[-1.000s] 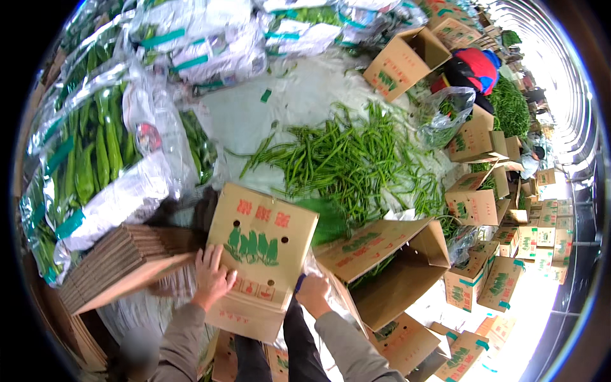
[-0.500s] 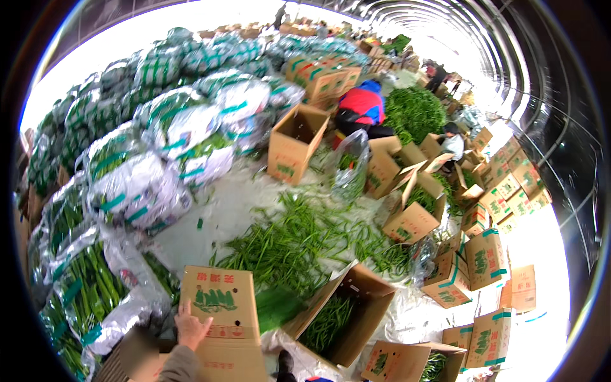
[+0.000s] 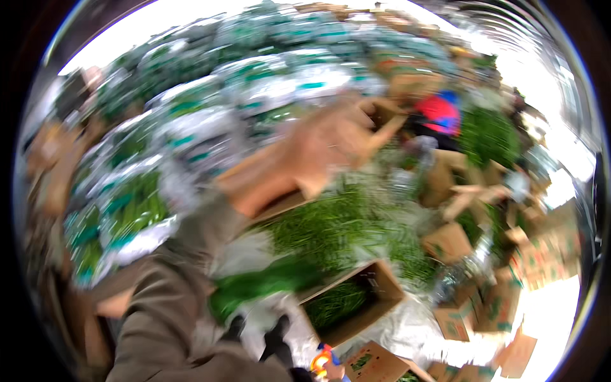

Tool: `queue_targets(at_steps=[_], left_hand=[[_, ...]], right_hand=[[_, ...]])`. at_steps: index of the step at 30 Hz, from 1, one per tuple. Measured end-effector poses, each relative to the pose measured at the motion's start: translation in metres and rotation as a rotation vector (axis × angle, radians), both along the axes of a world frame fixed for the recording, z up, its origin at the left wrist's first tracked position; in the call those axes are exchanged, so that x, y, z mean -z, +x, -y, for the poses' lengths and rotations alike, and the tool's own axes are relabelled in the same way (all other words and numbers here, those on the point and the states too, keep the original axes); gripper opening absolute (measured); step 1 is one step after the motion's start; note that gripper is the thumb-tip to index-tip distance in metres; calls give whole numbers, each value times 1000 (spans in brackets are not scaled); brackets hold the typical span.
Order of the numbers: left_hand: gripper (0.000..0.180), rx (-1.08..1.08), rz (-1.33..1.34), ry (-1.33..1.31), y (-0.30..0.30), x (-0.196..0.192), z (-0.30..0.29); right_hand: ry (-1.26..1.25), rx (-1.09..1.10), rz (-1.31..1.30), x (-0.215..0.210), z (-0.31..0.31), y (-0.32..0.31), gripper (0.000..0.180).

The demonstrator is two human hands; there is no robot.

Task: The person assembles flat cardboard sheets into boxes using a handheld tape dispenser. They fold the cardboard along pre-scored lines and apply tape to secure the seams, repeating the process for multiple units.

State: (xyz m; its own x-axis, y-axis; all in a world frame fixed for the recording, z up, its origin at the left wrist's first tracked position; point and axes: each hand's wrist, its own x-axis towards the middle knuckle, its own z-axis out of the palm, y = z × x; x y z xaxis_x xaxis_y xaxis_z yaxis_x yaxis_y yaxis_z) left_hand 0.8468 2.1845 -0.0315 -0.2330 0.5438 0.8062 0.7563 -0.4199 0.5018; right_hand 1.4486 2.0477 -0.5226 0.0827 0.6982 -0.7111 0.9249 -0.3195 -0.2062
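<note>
My left hand point(image 3: 318, 149), smeared by motion, reaches out across the middle from a brown sleeve. It appears to grip a cardboard box point(image 3: 305, 181), whose dark opening shows under the wrist; the single fingers do not show clearly. At the lower edge my right hand point(image 3: 333, 370), partly cut off, is closed on an orange and blue object that looks like a tape dispenser point(image 3: 320, 361). Beyond the left hand and box, long green peppers point(image 3: 344, 223) lie loose on the pale ground sheet. An open carton point(image 3: 388, 290) partly filled with green peppers stands to the right.
Clear bags of green vegetables point(image 3: 137, 204) are stacked along the left and back. A dark green sheet or bag point(image 3: 261, 283) lies by my feet. Several cartons point(image 3: 449, 242) stand at right. A person in red and blue point(image 3: 439, 111) crouches near a large green heap point(image 3: 487, 134).
My left hand has swung from the lower left up to the middle, and the box it touched has come along and shows an opening. The view has turned left; the right hand has come into sight.
</note>
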Motion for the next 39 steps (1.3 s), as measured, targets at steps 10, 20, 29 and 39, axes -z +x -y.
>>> queue_targets(at_steps=[10, 20, 29, 39], left_hand=[[46, -413, 553, -1221, 180, 459, 503], [85, -1252, 358, -1345, 40, 442, 735], [79, -1258, 353, -1332, 61, 479, 749], [24, -1634, 578, -1201, 107, 473, 811]], right_hand=[[100, -80, -327, -10, -14, -41, 37], [44, -432, -406, -95, 140, -162, 34], [-174, -417, -758, -108, 291, -320, 43], [-544, 184, -1034, -13, 404, -496, 49]])
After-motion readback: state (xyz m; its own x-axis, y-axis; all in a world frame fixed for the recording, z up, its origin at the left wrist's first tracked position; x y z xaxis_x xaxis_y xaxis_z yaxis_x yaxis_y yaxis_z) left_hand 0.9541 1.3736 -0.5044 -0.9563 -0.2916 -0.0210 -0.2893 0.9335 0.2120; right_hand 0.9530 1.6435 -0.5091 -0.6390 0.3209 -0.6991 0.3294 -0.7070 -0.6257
